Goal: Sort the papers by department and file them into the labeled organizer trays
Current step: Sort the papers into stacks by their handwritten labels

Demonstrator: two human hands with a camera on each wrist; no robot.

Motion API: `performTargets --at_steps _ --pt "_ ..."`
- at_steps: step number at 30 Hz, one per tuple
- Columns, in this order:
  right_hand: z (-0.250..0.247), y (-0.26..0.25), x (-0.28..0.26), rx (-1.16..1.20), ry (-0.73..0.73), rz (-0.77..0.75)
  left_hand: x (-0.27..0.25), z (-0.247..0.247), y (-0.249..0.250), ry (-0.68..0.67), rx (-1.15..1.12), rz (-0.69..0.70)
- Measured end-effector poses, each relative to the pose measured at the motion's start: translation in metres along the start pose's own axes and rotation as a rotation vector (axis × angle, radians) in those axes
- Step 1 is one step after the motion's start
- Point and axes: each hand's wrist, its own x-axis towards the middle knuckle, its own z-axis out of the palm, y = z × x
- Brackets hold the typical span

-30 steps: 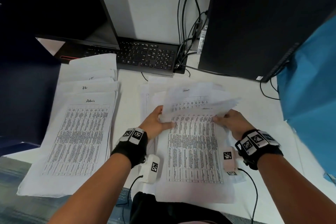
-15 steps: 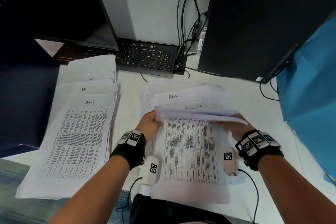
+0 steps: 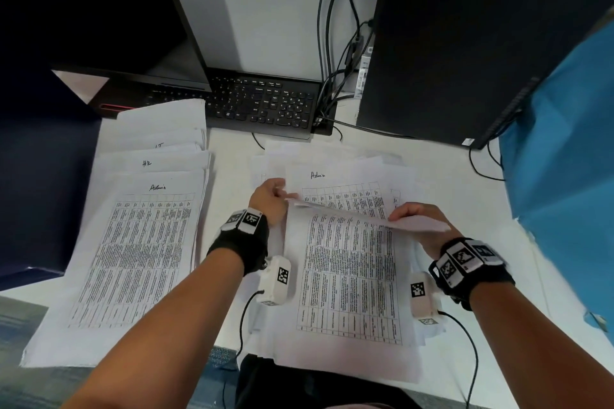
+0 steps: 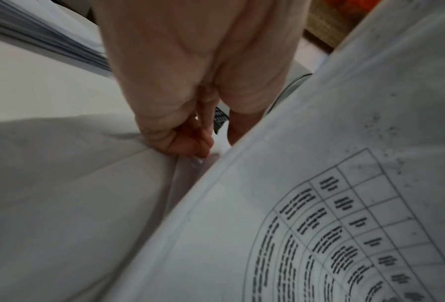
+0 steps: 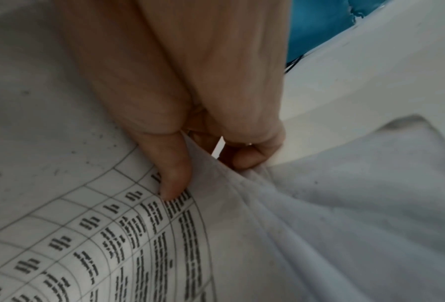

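In the head view, a loose stack of papers (image 3: 349, 276) lay on the white desk (image 3: 442, 176) in front of the keyboard (image 3: 262, 106), and both hands worked at its far end. The left hand (image 3: 269, 197) held the left edge of a lifted sheet (image 3: 368, 214), and the right hand (image 3: 420, 221) pinched that sheet's right edge; the sheet hung just above the stack, tilted, with a page marked "Admin" (image 3: 345, 189) showing beyond it. To the left of the stack, also in front of the keyboard, lay sorted piles (image 3: 146, 226), fanned so that the headings "Admin", "HR" and a third partly hidden one showed. A black computer tower (image 3: 465, 43) stood to the right of the keyboard. In the left wrist view, the curled fingers (image 4: 188, 141) of the left hand pressed down beside the raised printed sheet (image 4: 293, 224); whether they actually pinched it I could not tell. In the right wrist view, the thumb (image 5: 169, 175) lay on the printed table of the sheet (image 5: 138, 235) and the curled fingers (image 5: 247, 157) gripped the paper beneath, bunching it.
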Motion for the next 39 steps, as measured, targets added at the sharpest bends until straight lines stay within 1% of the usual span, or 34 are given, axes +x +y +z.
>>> performTargets --at_steps 3,5,6,8,11,12,13,15,16,17,18,19,20,21,22,23,25,28,29,30,31,32,35,39 --pt "0.001 0.003 0.001 0.006 -0.005 -0.015 -0.009 0.001 0.009 -0.015 0.132 0.162" --pt "0.0 0.0 0.0 -0.036 0.018 -0.029 -0.014 0.002 0.009 -0.092 0.058 0.211" --pt "-0.002 0.0 0.001 -0.055 0.03 -0.034 -0.017 0.001 0.009 -0.145 -0.01 0.201" --pt "-0.001 0.004 0.004 -0.049 0.042 -0.024 -0.019 -0.002 0.0 -0.206 -0.105 0.163" --pt "-0.001 0.002 0.001 0.058 0.1 0.001 -0.022 -0.008 -0.013 -0.259 -0.172 0.15" --pt "0.0 0.001 0.003 0.038 0.116 0.006 -0.024 -0.01 -0.015 -0.283 -0.232 0.15" --pt "-0.005 -0.002 -0.003 0.004 0.089 0.019 -0.026 -0.012 -0.015 -0.308 -0.315 0.139" --pt "0.002 0.009 0.016 -0.038 0.105 0.126 -0.029 -0.013 -0.015 -0.343 -0.478 0.1" --pt "0.005 0.016 0.023 -0.099 0.178 0.216 -0.029 -0.013 -0.014 -0.34 -0.536 0.07" --pt "0.008 0.013 0.016 -0.205 0.302 0.278 -0.03 -0.013 -0.01 -0.318 -0.591 0.03" --pt "0.008 0.013 0.013 -0.243 0.394 0.308 -0.028 -0.014 -0.009 -0.267 -0.604 -0.003" --pt "0.008 0.013 0.016 -0.155 0.344 0.256 -0.026 -0.014 -0.009 -0.196 -0.597 -0.02" --pt "0.008 0.014 0.022 -0.019 0.203 0.139 -0.021 -0.014 -0.011 -0.121 -0.544 -0.021" --pt "0.006 0.01 0.016 0.097 0.107 0.075 -0.016 -0.012 -0.013 -0.033 -0.442 -0.014" --pt "0.002 0.005 0.007 0.132 0.063 0.054 -0.012 -0.012 -0.014 0.032 -0.325 0.003" --pt "-0.005 0.003 0.0 0.1 0.043 0.047 -0.01 -0.012 -0.015 0.065 -0.234 0.01" --pt "-0.002 0.004 0.004 -0.003 0.063 0.06 -0.008 -0.01 -0.015 0.066 -0.18 -0.024" --pt "0.003 0.005 0.005 -0.111 0.064 0.04 -0.007 -0.006 -0.01 0.094 -0.056 0.044" --pt "0.0 0.007 0.005 -0.139 0.058 0.017 -0.007 -0.005 -0.011 0.113 -0.061 0.076" --pt "-0.003 0.008 0.005 -0.149 0.052 -0.008 -0.009 -0.005 -0.01 0.11 -0.121 0.106" --pt "-0.003 0.008 0.003 -0.152 0.056 -0.023 -0.01 -0.005 -0.01 0.093 -0.192 0.129" --pt "-0.003 0.008 0.002 -0.122 0.064 -0.028 -0.013 -0.006 -0.011 0.048 -0.258 0.135" --pt "-0.002 0.006 0.001 -0.024 0.055 -0.015 -0.021 -0.009 -0.016 -0.146 -0.404 0.096" --pt "-0.002 0.003 0.004 -0.032 0.097 0.059 -0.042 -0.011 -0.014 -0.418 -0.433 0.119"
